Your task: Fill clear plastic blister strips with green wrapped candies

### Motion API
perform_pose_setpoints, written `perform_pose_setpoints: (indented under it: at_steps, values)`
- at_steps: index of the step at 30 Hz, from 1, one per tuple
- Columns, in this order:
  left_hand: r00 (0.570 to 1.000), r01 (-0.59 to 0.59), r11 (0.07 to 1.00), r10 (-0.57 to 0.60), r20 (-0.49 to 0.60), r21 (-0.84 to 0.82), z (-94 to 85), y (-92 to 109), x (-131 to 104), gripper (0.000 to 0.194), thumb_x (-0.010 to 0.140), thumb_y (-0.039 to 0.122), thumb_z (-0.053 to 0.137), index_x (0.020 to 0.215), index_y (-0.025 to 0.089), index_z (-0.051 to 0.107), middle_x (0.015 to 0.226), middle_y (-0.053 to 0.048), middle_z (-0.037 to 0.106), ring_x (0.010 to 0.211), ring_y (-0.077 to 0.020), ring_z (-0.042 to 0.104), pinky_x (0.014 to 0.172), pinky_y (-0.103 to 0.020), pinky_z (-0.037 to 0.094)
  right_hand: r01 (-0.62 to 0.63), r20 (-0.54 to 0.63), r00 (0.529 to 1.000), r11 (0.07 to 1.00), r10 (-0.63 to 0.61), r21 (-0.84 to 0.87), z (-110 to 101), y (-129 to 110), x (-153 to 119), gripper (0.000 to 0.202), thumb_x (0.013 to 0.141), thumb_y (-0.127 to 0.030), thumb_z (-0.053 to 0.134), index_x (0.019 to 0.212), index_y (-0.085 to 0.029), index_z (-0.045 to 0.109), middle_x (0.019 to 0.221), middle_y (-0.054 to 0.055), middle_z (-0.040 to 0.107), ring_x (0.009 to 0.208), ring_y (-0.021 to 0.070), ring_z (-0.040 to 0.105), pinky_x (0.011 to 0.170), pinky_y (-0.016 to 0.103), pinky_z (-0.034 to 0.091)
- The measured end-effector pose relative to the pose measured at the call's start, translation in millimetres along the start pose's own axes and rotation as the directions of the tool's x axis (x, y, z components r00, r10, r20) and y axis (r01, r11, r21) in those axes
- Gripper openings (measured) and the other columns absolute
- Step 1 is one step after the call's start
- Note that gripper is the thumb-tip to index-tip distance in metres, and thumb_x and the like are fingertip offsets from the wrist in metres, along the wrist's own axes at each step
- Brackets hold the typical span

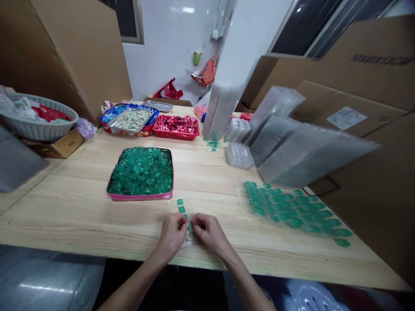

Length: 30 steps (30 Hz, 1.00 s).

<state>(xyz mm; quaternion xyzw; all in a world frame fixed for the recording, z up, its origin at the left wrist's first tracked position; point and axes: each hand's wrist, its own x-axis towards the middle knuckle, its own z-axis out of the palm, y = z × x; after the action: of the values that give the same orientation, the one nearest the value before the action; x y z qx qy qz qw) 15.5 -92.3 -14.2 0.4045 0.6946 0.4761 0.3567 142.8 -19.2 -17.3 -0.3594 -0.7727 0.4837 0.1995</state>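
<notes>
A clear plastic tray [187,243] lies flat near the table's front edge, with a column of small green squares [182,209] in it. My left hand [173,233] is over its left side, thumb and forefinger pinched together; what they hold, if anything, is hidden. From the right, my right hand [210,231] bends in with its fingers closed at another green square [190,226]. Whether that square is gripped or only touched is hard to make out. Behind my hands stands a pink-rimmed tray [139,197] heaped with green translucent pieces [142,170].
Rows of filled clear packs [295,209] lie at the right. Behind them stand stacked clear plastic trays [292,147]. A red basket [177,136] of red wrapped pieces and a metal tray [131,119] are farther back. A colander [42,125] sits left.
</notes>
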Motion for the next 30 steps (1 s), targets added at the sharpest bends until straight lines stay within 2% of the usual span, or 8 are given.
perform_pose_setpoints:
  at_steps: [3,11,13,15,19,25,27,30]
  values:
    - [0.998,-0.049,0.991,0.052,-0.026,0.128,-2.0,1.3,-1.5,0.013,0.068,0.014,0.053,0.056,0.018,0.058,0.054,0.001,0.055,0.056,-0.0144,0.049,0.058,-0.026,0.031,0.018,0.005,1.0,0.998,-0.018,-0.059,2.8,-2.0,1.4,0.016,0.066,-0.007,0.046,0.066,-0.015,0.059,0.054,-0.004,0.052,0.052,0.01,0.047,0.051,0.019,0.034]
    - [0.991,-0.124,0.989,0.128,-0.047,0.076,-9.5,-1.2,-3.9,0.018,0.064,0.01,0.06,0.05,0.021,0.059,0.055,0.0,0.052,0.059,-0.0168,0.045,0.062,-0.028,0.029,0.136,0.019,0.99,0.948,-0.136,-0.287,3.0,-12.8,-3.7,0.022,0.065,-0.002,0.045,0.071,-0.016,0.06,0.067,0.0,0.057,0.06,0.0125,0.052,0.059,0.022,0.039]
    - [0.996,-0.081,0.997,0.081,-0.031,0.003,-11.0,0.0,-3.5,0.017,0.068,0.019,0.061,0.052,0.02,0.059,0.054,0.0,0.051,0.057,-0.0158,0.045,0.059,-0.027,0.03,0.174,0.025,0.984,0.945,-0.174,-0.278,1.9,-18.6,-4.3,0.024,0.067,-0.002,0.046,0.078,-0.016,0.061,0.076,0.002,0.057,0.061,0.0119,0.053,0.06,0.022,0.04]
    - [0.998,0.03,0.984,-0.038,-0.043,-0.173,-14.0,2.9,-3.8,0.024,0.075,0.035,0.058,0.059,0.018,0.061,0.056,0.0,0.053,0.051,-0.0128,0.042,0.052,-0.025,0.028,0.224,0.08,0.974,0.944,-0.211,-0.24,2.8,-24.2,-5.4,0.024,0.071,-0.003,0.049,0.084,-0.018,0.062,0.082,0.002,0.057,0.064,0.0117,0.054,0.061,0.021,0.041]
    - [0.962,0.226,0.764,-0.273,0.014,-0.604,-24.0,11.0,-5.7,0.043,0.077,0.055,0.052,0.08,0.013,0.06,0.064,-0.001,0.056,0.047,-0.009,0.042,0.043,-0.021,0.022,0.254,0.158,0.964,0.922,-0.215,-0.293,7.5,-24.1,-9.9,0.02,0.073,-0.003,0.052,0.077,-0.019,0.064,0.081,0.002,0.058,0.073,0.0145,0.056,0.066,0.023,0.041]
    - [0.904,0.391,0.378,-0.327,0.274,-0.839,-31.7,20.7,-0.5,0.046,0.085,0.055,0.041,0.084,0.012,0.056,0.067,-0.007,0.061,0.058,-0.0135,0.054,0.057,-0.024,0.038,0.161,-0.023,0.983,0.908,-0.184,-0.387,-10.5,2.2,-5.5,0.015,0.077,-0.007,0.053,0.076,-0.017,0.064,0.078,0.003,0.057,0.07,0.0156,0.055,0.065,0.026,0.042]
    - [0.903,0.392,0.321,-0.315,0.293,-0.862,-29.9,23.6,2.6,0.048,0.086,0.056,0.037,0.085,0.012,0.055,0.068,-0.009,0.061,0.061,-0.0148,0.056,0.06,-0.025,0.039,0.178,-0.036,0.978,0.914,-0.205,-0.363,-18.4,5.4,0.8,0.014,0.078,-0.01,0.054,0.082,-0.018,0.066,0.079,0.004,0.057,0.07,0.0159,0.056,0.064,0.027,0.043]
    - [0.919,0.363,0.325,-0.282,0.277,-0.873,-25.1,27.9,4.4,0.051,0.085,0.06,0.037,0.088,0.012,0.054,0.07,-0.009,0.062,0.062,-0.016,0.056,0.062,-0.027,0.038,0.212,-0.094,0.964,0.929,-0.25,-0.302,-21.0,-3.7,6.4,0.014,0.082,-0.018,0.054,0.091,-0.018,0.066,0.085,0.005,0.057,0.066,0.0145,0.055,0.059,0.027,0.044]
